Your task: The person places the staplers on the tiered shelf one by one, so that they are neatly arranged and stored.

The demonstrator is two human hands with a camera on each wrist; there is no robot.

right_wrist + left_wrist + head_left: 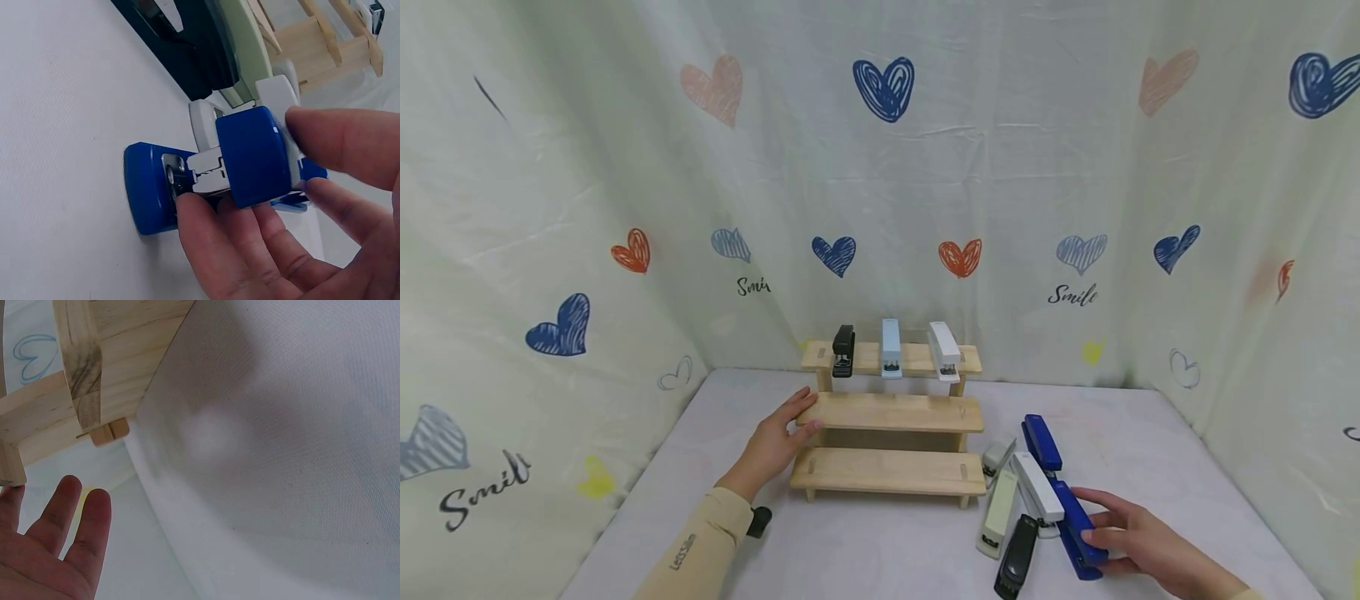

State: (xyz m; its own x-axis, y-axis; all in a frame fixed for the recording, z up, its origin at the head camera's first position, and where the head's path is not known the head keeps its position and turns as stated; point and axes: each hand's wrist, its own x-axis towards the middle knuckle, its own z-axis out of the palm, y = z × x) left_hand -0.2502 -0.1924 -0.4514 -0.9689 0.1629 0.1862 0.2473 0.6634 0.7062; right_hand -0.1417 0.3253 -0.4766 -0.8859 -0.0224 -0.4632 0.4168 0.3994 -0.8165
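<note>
My right hand (1138, 537) pinches the front end of a blue stapler (256, 156) lying on the table, thumb on one side and fingers on the other. Behind it lies another blue stapler (1042, 442). Close by on its left are a white stapler (1037, 485), a pale green stapler (998, 512) and a black stapler (1017, 557). At the left end of the middle tier of a wooden rack (887, 471), my left hand (771, 446) touches the board with fingers spread and mostly straight. Its fingertips (70, 484) show beside the wood in the left wrist view.
On the rack's top tier stand a black stapler (843, 350), a light blue stapler (891, 348) and a white stapler (944, 350). A small black object (760, 522) is partly hidden by the left sleeve. A printed curtain (880, 183) hangs behind and beside the table.
</note>
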